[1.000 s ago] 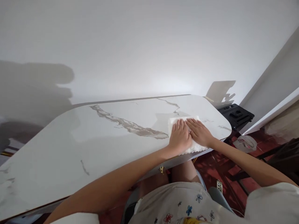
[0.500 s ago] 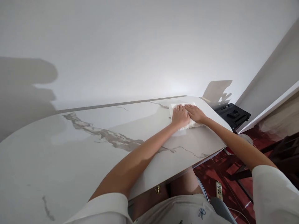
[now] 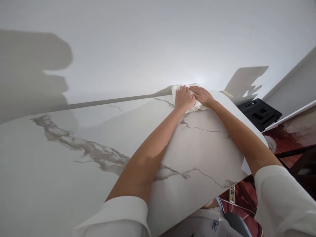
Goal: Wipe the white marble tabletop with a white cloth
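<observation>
A white cloth [image 3: 198, 106] with a wavy edge lies at the far edge of the marble-patterned tabletop [image 3: 202, 148], against the wall. My left hand [image 3: 185, 98] presses down on it, fingers bent over the fabric. Just to its right, my right hand [image 3: 202, 95] lies flat on the same cloth, fingers stretched toward the left hand and touching it or very near. Both arms reach forward, and the palms hide much of the cloth's middle.
A white wall [image 3: 138, 42] rises behind the table. To the right stands a black case [image 3: 259, 113]. On the red floor [image 3: 247, 194] below lie a power strip [image 3: 232, 194] and a white cable. Dark wooden furniture [image 3: 303, 168] stands at the lower right.
Both hands have pushed the cloth farther away, from the tabletop's surface up to its far edge by the wall. The view has shifted, with my body leaning closer over the table.
</observation>
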`<state>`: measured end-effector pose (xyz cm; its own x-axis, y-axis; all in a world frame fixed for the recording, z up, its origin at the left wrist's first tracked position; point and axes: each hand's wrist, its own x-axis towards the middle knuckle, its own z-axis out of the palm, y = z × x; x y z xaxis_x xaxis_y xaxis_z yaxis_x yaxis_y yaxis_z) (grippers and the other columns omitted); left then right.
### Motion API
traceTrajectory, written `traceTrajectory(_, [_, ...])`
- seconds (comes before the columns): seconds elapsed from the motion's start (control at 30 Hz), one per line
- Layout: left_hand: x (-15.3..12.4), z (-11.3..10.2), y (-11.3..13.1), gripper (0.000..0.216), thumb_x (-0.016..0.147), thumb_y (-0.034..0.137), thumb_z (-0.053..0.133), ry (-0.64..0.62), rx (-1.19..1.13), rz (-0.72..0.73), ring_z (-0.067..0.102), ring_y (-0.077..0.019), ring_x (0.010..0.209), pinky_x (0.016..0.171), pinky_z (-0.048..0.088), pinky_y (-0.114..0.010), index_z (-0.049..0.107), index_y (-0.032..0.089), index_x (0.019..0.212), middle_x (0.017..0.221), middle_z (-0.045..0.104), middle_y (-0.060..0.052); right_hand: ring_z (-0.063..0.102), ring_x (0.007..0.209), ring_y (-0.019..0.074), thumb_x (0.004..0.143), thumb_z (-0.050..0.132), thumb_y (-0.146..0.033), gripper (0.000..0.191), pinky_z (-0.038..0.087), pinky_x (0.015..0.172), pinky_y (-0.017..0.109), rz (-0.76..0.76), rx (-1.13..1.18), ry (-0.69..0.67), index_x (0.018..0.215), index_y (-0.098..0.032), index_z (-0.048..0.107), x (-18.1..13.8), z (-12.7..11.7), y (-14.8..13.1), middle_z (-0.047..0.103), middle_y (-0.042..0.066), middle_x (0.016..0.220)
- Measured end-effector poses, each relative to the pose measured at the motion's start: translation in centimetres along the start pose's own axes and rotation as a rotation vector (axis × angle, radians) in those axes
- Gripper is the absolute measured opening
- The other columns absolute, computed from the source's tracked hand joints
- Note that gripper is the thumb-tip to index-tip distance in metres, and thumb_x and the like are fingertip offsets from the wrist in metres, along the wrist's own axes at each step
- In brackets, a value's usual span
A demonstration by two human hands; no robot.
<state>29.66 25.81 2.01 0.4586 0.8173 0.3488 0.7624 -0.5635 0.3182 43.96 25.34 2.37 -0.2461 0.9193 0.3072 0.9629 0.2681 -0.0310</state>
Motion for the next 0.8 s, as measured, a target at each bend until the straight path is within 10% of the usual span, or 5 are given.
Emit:
traceTrajectory(0.27, [-0.7, -0.4, 0.2, 0.055, 0.09, 0.025, 0.029, 0.022, -0.038, 0.015, 0.026, -0.03, 0.141, 0.115, 0.019, -0.048, 0.035, 0.006, 0.141, 0.15, 0.035, -0.016, 0.038, 0.134, 0.0224, 0.097, 0.022, -0.026, 0.05, 0.031, 0.11, 0.042, 0.018, -0.052, 0.023, 0.139, -0.014, 0.046, -0.9, -0.7, -1.0, 0.047, 0.007, 0.144])
traceTrajectory(0.8, [-13.7, -4.2, 4.2, 0.058, 0.091, 0.025, 0.028, -0.063, 0.066, 0.049, 0.023, -0.0327, 0.142, 0.115, 0.019, -0.047, 0.031, -0.001, 0.142, 0.151, 0.03, -0.021, 0.035, 0.136, 0.0268, 0.095, 0.026, -0.025, 0.051, 0.031, 0.109, 0.047, -0.033, -0.032, 0.009, 0.14, -0.012, 0.044, -12.5, -3.4, -8.5, 0.044, 0.011, 0.145])
